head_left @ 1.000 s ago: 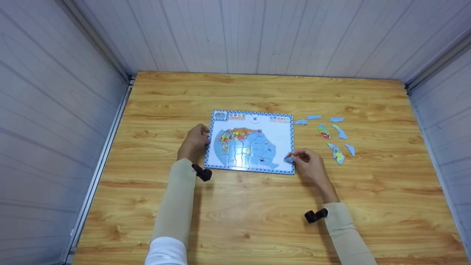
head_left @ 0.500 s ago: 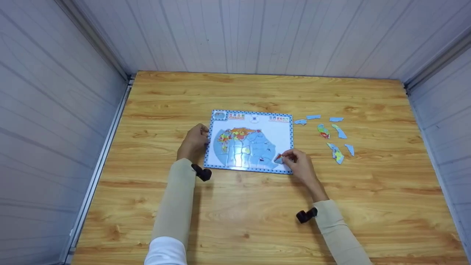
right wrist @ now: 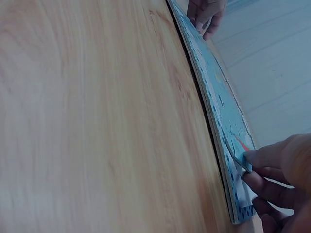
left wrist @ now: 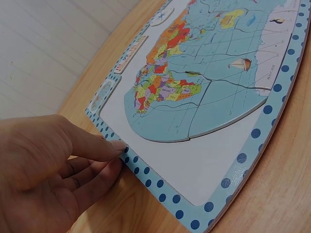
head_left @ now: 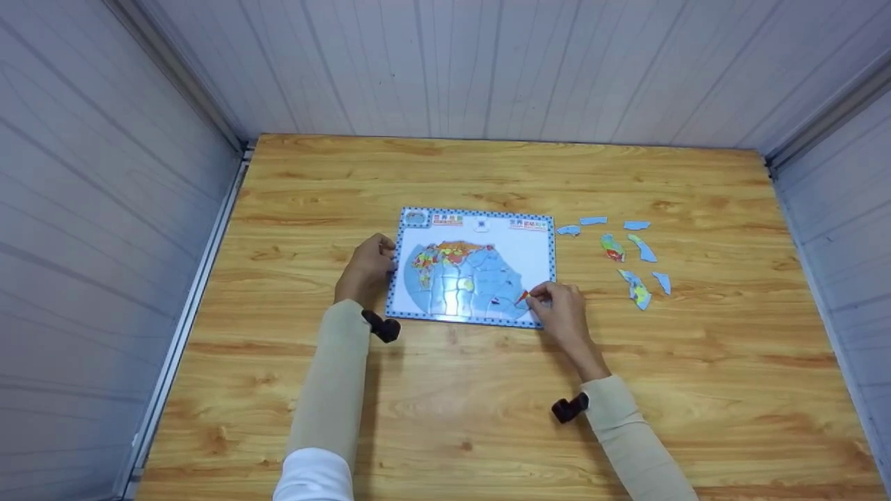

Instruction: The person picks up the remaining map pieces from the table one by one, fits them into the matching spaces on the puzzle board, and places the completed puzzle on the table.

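A world map jigsaw board (head_left: pixel 536 250) with a blue dotted border lies flat on the wooden table, its map partly filled with joined pieces. My left hand (head_left: pixel 369 264) holds the board's left edge. In the left wrist view, the thumb (left wrist: pixel 114 147) lies on the dotted border, with the other fingers curled at the edge. Between thumb and fingertips, my right hand (head_left: pixel 562 313) pinches a blue puzzle piece (head_left: pixel 522 298) with a red patch. That piece is at the lower right end of the assembled map, partly hidden by the fingers in the head view.
Several loose puzzle pieces lie on the table right of the board, among them a green and red one (head_left: pixel 612 248) and a blue and yellow one (head_left: pixel 636 291). Pale panel walls (head_left: pixel 452 69) enclose the table (head_left: pixel 445 417) at the back and both sides.
My right hand has moved left over the board with the puzzle piece, from the right border to the edge of the assembled map. The left hand has stayed in place.
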Action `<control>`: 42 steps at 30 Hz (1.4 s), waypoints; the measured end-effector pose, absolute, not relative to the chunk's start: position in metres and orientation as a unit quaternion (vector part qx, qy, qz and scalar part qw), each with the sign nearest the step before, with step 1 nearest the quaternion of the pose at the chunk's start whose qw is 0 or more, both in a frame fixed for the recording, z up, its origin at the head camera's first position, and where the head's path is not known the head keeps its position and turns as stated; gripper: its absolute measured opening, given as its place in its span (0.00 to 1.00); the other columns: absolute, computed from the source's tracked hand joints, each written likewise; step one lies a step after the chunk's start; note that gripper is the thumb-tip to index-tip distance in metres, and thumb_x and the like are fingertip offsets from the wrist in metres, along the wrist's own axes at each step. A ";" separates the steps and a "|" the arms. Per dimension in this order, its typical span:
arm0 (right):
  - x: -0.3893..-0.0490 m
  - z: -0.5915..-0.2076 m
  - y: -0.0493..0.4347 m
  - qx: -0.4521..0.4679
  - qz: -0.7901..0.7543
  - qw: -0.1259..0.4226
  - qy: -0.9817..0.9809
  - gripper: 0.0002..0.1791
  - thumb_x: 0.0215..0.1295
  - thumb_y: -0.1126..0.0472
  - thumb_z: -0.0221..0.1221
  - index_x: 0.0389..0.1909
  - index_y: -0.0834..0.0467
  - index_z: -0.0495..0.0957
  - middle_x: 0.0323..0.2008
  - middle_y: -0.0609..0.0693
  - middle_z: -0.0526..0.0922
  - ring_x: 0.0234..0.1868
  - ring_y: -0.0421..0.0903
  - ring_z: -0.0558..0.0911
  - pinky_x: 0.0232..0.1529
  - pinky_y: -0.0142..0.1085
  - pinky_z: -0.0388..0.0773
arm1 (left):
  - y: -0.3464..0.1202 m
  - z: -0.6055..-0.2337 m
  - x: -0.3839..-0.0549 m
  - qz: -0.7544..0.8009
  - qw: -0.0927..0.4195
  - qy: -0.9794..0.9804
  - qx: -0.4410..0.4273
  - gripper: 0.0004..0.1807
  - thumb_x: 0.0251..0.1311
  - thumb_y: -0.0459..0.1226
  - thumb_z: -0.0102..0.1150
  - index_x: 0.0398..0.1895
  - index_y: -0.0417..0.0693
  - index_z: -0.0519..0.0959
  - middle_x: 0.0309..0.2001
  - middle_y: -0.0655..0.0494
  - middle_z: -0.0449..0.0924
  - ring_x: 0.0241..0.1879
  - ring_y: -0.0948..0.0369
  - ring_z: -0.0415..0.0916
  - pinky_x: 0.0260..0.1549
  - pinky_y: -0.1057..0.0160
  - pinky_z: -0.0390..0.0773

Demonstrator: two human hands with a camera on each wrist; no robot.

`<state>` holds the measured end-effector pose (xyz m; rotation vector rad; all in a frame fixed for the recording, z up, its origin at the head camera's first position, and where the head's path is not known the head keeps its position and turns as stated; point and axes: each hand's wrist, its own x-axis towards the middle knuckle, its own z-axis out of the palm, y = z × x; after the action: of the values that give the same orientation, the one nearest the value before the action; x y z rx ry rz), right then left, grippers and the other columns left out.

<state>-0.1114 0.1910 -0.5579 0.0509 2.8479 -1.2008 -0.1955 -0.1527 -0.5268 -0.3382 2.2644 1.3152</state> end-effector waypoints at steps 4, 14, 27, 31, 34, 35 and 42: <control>-0.112 -0.557 0.188 0.015 -0.354 0.018 0.935 0.08 0.61 0.58 0.63 0.35 0.58 0.82 0.34 0.53 0.84 0.42 0.51 0.72 0.48 0.46 0.62 | -0.153 -0.527 -0.195 0.482 0.248 0.832 -0.119 0.17 0.63 0.26 0.46 0.55 0.40 0.66 0.47 0.48 0.68 0.47 0.54 0.66 0.48 0.60 0.70; -0.112 -0.556 0.185 0.016 -0.324 0.016 0.946 0.08 0.60 0.57 0.63 0.36 0.58 0.82 0.35 0.53 0.83 0.41 0.51 0.71 0.51 0.48 0.60 | -0.154 -0.526 -0.195 0.482 0.256 0.829 -0.119 0.17 0.64 0.27 0.46 0.56 0.41 0.66 0.46 0.49 0.68 0.46 0.55 0.66 0.46 0.60 0.69; -0.106 -0.558 0.187 -0.006 -0.342 0.007 0.940 0.10 0.60 0.59 0.64 0.42 0.56 0.84 0.41 0.53 0.83 0.46 0.52 0.72 0.51 0.47 0.59 | -0.152 -0.526 -0.196 0.492 0.255 0.821 -0.136 0.17 0.63 0.26 0.45 0.55 0.42 0.66 0.46 0.49 0.67 0.47 0.55 0.66 0.46 0.60 0.69; -0.105 -0.558 0.187 -0.010 -0.339 0.011 0.941 0.12 0.60 0.58 0.64 0.44 0.56 0.83 0.42 0.53 0.82 0.47 0.52 0.71 0.50 0.47 0.58 | -0.151 -0.527 -0.195 0.491 0.254 0.822 -0.134 0.17 0.63 0.26 0.45 0.55 0.42 0.66 0.46 0.49 0.67 0.47 0.54 0.66 0.47 0.60 0.69; -0.105 -0.558 0.187 -0.013 -0.340 0.007 0.940 0.12 0.59 0.58 0.64 0.44 0.56 0.83 0.41 0.53 0.83 0.47 0.53 0.72 0.49 0.47 0.58 | -0.152 -0.527 -0.195 0.490 0.251 0.825 -0.131 0.18 0.63 0.26 0.45 0.56 0.42 0.66 0.47 0.49 0.67 0.47 0.55 0.66 0.46 0.61 0.70; -0.104 -0.558 0.187 -0.015 -0.342 0.006 0.940 0.12 0.59 0.58 0.64 0.44 0.56 0.83 0.41 0.53 0.83 0.47 0.53 0.72 0.49 0.47 0.59 | -0.152 -0.527 -0.195 0.489 0.250 0.825 -0.131 0.18 0.63 0.26 0.46 0.56 0.42 0.66 0.47 0.49 0.67 0.47 0.55 0.66 0.46 0.61 0.70; -0.103 -0.560 0.188 -0.018 -0.351 0.003 0.936 0.13 0.60 0.58 0.64 0.45 0.55 0.83 0.41 0.53 0.82 0.45 0.52 0.72 0.48 0.47 0.59 | -0.152 -0.528 -0.195 0.477 0.247 0.835 -0.122 0.18 0.63 0.27 0.47 0.57 0.41 0.66 0.46 0.49 0.68 0.46 0.55 0.67 0.45 0.61 0.71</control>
<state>-0.1034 0.1882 -0.5596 -0.0553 2.9366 -1.1003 -0.1954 -0.1522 -0.5277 -0.3316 2.2763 1.3022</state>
